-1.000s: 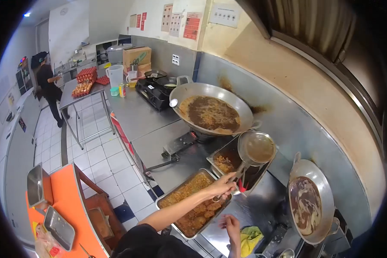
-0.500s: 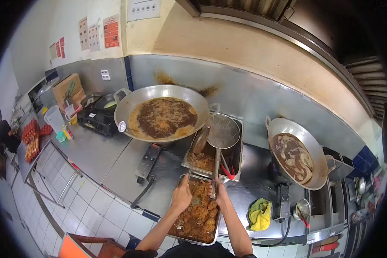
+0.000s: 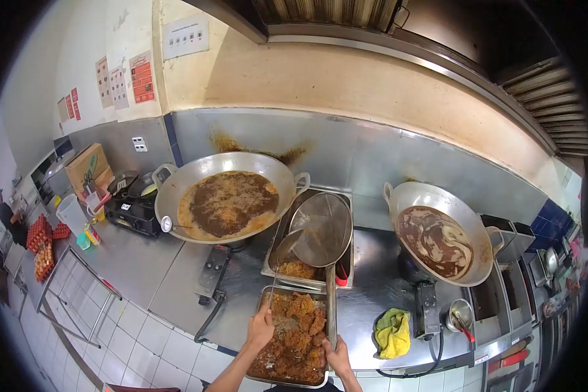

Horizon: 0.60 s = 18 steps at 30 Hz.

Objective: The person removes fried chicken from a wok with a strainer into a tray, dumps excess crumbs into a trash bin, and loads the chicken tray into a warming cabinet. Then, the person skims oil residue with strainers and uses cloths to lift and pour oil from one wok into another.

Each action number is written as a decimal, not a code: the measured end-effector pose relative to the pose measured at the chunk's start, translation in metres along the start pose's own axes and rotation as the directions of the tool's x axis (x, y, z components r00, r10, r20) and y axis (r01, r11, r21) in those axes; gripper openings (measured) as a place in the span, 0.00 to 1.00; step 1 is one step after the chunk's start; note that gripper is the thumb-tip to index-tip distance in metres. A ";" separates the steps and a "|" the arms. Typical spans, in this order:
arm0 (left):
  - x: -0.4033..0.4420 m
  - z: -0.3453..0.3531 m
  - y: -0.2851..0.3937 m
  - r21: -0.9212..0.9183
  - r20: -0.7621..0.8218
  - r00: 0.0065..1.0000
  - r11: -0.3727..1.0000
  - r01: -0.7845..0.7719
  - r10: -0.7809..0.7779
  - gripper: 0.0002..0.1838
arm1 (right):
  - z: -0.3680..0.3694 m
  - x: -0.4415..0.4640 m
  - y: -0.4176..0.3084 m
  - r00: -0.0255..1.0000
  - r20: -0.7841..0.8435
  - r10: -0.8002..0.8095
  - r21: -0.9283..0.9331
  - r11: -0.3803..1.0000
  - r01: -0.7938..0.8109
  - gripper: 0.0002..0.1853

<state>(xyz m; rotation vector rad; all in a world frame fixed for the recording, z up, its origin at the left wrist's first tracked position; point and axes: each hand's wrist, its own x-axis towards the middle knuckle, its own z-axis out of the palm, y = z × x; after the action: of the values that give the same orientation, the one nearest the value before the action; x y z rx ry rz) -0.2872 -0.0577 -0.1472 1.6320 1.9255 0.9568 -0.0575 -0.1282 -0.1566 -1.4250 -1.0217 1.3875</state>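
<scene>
Plainly, part of the job looks done: a load of browned, crusty fried pieces (image 3: 299, 304) fills the near tray (image 3: 287, 382) directly in front of me. Work seems left elsewhere, to judge by the loose brown bits (image 3: 295, 269) lying in the far tray (image 3: 307, 282) and the crumb-flecked oil (image 3: 228, 206) in the left wok (image 3: 285, 196). My left hand (image 3: 261, 332) is closed around the thin handle of a ladle (image 3: 287, 245); my right hand (image 3: 337, 359) grips the low end of the long handle of a mesh strainer (image 3: 321, 228), held over the far tray with no pieces I can make out in it. Whether ladle and strainer touch, I cannot tell. The strainer hides much of the far tray, where a red-handled utensil (image 3: 342, 273) crowds its handle. To the right on the steel surface (image 3: 372, 261) are a second wok (image 3: 481, 242) of dark, swirled liquid, a yellow-green cloth (image 3: 392, 333) and a small bowl (image 3: 462, 306), all well apart from my hands.
</scene>
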 end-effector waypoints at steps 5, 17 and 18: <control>-0.028 0.004 0.068 -0.331 0.051 0.998 0.942 0.046 -0.031 0.19 | -0.012 -0.024 0.030 0.997 -0.073 -0.029 -0.203 0.979 0.013 0.15; -0.033 0.114 0.048 -0.645 0.071 0.997 0.760 0.078 -0.042 0.24 | -0.102 -0.046 0.067 0.874 0.246 -0.419 -0.893 0.252 0.372 0.24; -0.036 0.110 0.052 -0.643 0.086 0.996 0.764 0.062 -0.009 0.24 | -0.102 -0.051 0.066 0.851 0.245 -0.465 -0.866 0.290 0.408 0.22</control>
<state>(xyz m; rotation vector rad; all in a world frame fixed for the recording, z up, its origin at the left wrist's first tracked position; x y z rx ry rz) -0.1667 -0.0645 -0.1853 1.1873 1.3325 1.3304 0.0409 -0.1999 -0.2064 -1.6548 -2.1401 0.2665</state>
